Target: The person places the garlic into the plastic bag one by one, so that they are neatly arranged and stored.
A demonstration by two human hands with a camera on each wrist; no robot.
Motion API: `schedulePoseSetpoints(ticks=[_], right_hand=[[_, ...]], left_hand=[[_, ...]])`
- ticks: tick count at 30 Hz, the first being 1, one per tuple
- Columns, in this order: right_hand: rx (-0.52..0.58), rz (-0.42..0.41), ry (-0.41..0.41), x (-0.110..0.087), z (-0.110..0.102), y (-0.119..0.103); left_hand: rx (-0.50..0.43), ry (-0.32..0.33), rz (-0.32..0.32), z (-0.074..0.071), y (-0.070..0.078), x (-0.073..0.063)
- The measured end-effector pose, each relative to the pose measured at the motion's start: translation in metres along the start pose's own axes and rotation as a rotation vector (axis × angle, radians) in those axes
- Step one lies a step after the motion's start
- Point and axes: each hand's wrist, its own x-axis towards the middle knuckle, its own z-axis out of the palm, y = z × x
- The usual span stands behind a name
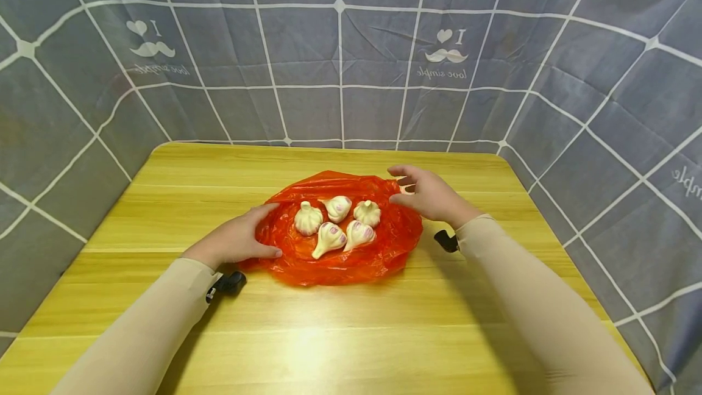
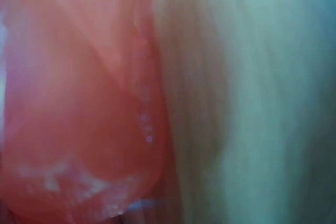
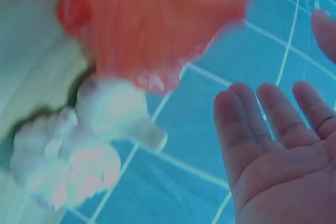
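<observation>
Several garlic bulbs (image 1: 308,219), white with purple tinges, lie on a crumpled red plastic bag (image 1: 323,274) spread over the table. My left hand (image 1: 237,238) is at the bag's left edge, thumb and fingers spread apart and touching the plastic. By the bag's upper right edge is my right hand (image 1: 429,195), its fingers extended and apart from the garlic. In the right wrist view, the right palm (image 3: 294,177) shows with nothing in it, beside blurred garlic bulbs (image 3: 65,163) and red plastic (image 3: 157,24). Blurred red plastic (image 2: 79,103) fills the left part of the left wrist view.
The light wooden table (image 1: 307,346) has rounded far corners. A grey cloth with white grid lines (image 1: 307,47) hangs behind it and along both sides. Small black wrist cameras (image 1: 229,284) sit below the wrists.
</observation>
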Motion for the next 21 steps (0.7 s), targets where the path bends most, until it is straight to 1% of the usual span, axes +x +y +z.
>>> schedulePoseSetpoints(ticks=[3,6,9,15,21], right_hand=[[0.008,0.049,0.049,-0.004,-0.013,0.008],[-0.012,0.092,0.078,-0.007,-0.022,0.019],[-0.049,0.122,0.097,-0.009,-0.028,0.034],[-0.096,0.178,0.107,-0.010,-0.029,0.062],[-0.156,0.217,0.075,-0.007,-0.024,0.086]], left_hand=[[0.001,0.001,0.002,0.000,0.000,0.000],[0.000,0.003,0.003,0.000,-0.001,0.000],[0.000,0.003,0.007,0.000,-0.001,0.000],[-0.002,0.001,0.010,0.000,-0.001,0.000],[-0.012,0.000,0.010,-0.001,-0.001,0.000]])
